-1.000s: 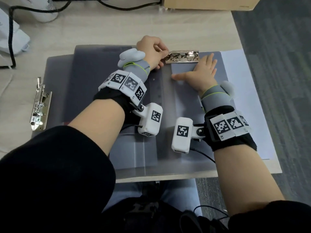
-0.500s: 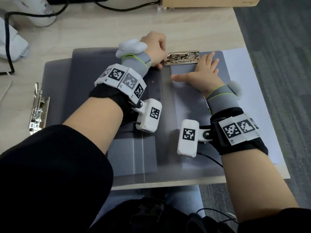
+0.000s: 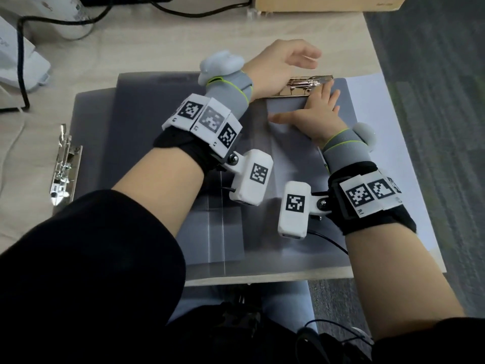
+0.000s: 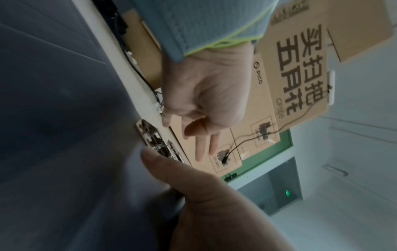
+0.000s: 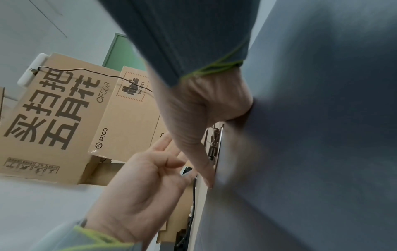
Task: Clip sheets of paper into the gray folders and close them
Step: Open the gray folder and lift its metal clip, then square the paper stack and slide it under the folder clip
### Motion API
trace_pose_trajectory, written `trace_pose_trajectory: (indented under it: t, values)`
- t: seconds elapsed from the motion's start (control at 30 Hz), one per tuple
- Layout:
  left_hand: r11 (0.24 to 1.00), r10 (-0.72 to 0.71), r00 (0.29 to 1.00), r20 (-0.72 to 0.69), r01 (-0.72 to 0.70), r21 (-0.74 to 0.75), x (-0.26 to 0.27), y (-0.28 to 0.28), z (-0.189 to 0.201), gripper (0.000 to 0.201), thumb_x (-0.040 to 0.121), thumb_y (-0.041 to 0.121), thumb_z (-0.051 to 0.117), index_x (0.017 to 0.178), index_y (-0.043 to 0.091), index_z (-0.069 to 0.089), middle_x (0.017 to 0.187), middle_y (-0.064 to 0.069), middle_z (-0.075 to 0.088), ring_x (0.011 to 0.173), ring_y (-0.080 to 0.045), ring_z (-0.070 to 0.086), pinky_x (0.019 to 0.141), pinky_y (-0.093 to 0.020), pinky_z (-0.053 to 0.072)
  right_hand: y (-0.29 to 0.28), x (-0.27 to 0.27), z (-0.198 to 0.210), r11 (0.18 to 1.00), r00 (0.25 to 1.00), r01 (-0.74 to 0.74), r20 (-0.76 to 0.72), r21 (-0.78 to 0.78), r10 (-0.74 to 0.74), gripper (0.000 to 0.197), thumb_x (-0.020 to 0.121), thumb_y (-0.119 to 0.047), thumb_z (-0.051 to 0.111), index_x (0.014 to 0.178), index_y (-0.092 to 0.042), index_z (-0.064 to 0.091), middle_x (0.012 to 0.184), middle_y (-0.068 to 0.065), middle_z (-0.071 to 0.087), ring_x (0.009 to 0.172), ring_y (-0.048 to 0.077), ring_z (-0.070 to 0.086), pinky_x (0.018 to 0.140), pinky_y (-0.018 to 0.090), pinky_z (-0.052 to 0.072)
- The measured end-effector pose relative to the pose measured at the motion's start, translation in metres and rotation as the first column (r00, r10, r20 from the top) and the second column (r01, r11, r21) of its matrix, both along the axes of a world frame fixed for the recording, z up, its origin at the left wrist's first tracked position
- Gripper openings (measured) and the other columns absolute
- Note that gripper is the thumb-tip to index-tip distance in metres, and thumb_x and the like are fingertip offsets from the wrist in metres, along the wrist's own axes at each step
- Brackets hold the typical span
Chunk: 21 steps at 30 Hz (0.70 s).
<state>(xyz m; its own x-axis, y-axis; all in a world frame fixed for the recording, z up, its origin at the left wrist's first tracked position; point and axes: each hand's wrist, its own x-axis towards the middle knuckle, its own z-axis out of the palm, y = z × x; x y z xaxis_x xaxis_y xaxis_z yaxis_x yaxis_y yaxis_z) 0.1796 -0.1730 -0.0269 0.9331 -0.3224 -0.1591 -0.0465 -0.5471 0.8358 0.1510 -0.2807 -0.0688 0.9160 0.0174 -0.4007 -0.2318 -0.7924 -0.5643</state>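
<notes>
An open gray folder (image 3: pixel 157 114) lies flat on the table. Its metal clip (image 3: pixel 307 85) sits at the top of the right half. My left hand (image 3: pixel 286 64) hovers just above and behind the clip with its fingers loosely straight, holding nothing; the left wrist view shows the left hand (image 4: pixel 204 105) off the clip (image 4: pixel 159 142). My right hand (image 3: pixel 317 111) lies flat on the gray surface just below the clip, thumb pointing left. In the right wrist view the right hand (image 5: pixel 204 110) presses beside the clip (image 5: pixel 214 141).
A second gray folder (image 3: pixel 89 122) lies under the first at the left, its metal clip (image 3: pixel 64 166) at its left edge. A white sheet (image 3: pixel 380 122) sticks out at the right. Cables, white devices and a cardboard box (image 3: pixel 328 3) line the back.
My left hand was curled at the clip's left end; it has let go, opened, and risen above the clip. The right hand stays flat in place.
</notes>
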Motion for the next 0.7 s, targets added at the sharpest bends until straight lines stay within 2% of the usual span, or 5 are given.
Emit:
trace_pose_trajectory:
  t: [0.2, 0.3, 0.43, 0.57, 0.7]
  values:
    - [0.991, 0.116, 0.993, -0.031, -0.118, -0.069, -0.01, 0.025, -0.016, 0.068, 0.07, -0.023, 0.025, 0.124, 0.005, 0.053, 0.122, -0.013, 0.062, 0.1, -0.001, 0.055, 0.061, -0.002, 0.035, -0.006, -0.003, -0.003, 0.982, 0.994, 0.077, 0.061, 0.173, -0.088, 0.111, 0.078, -0.041, 0.071, 0.15, 0.001, -0.003, 0.16, 0.012, -0.015, 0.148, 0.025, -0.016, 0.122, 0.04, -0.005]
    - [0.988, 0.118, 0.992, -0.035, -0.121, -0.098, -0.026, 0.027, -0.017, 0.065, 0.071, -0.024, 0.025, 0.124, 0.002, 0.053, 0.11, -0.01, 0.06, 0.086, 0.011, 0.055, 0.06, 0.001, 0.034, -0.015, -0.012, -0.005, 0.945, 0.982, 0.152, 0.064, 0.289, -0.177, 0.107, 0.076, -0.036, 0.075, 0.15, -0.001, 0.006, 0.161, 0.01, 0.0, 0.15, 0.022, -0.001, 0.123, 0.038, 0.011]
    - [0.987, 0.11, 0.993, -0.051, -0.115, -0.109, -0.042, 0.024, -0.02, 0.065, 0.071, -0.026, 0.026, 0.124, -0.001, 0.053, 0.111, -0.014, 0.06, 0.086, 0.012, 0.053, 0.061, 0.0, 0.036, -0.019, -0.023, -0.001, 0.931, 0.975, 0.195, 0.042, 0.307, -0.218, 0.051, 0.062, -0.042, 0.078, 0.099, -0.032, 0.045, 0.104, -0.015, 0.042, 0.109, 0.015, 0.036, 0.081, 0.016, 0.039]
    - [0.995, 0.079, 0.996, -0.042, -0.081, -0.062, -0.063, 0.013, -0.017, 0.063, 0.072, -0.023, 0.029, 0.122, 0.005, 0.057, 0.112, -0.012, 0.063, 0.093, 0.004, 0.058, 0.061, -0.009, 0.035, -0.03, -0.042, 0.001, 0.923, 0.969, 0.207, 0.062, 0.324, -0.239, 0.076, 0.077, -0.03, 0.074, 0.139, -0.003, 0.04, 0.143, 0.01, 0.044, 0.132, 0.021, 0.045, 0.109, 0.034, 0.039]
    - [0.995, 0.067, 0.996, -0.058, -0.071, -0.069, -0.09, -0.004, -0.02, 0.052, 0.08, -0.016, 0.034, 0.121, 0.005, 0.057, 0.106, -0.008, 0.062, 0.099, -0.011, 0.051, 0.066, -0.013, 0.035, -0.046, -0.067, 0.003, 0.931, 0.946, 0.259, 0.127, 0.259, -0.298, 0.034, 0.071, -0.036, 0.073, 0.092, -0.012, 0.06, 0.085, 0.0, 0.048, 0.081, 0.012, 0.049, 0.082, 0.033, 0.043]
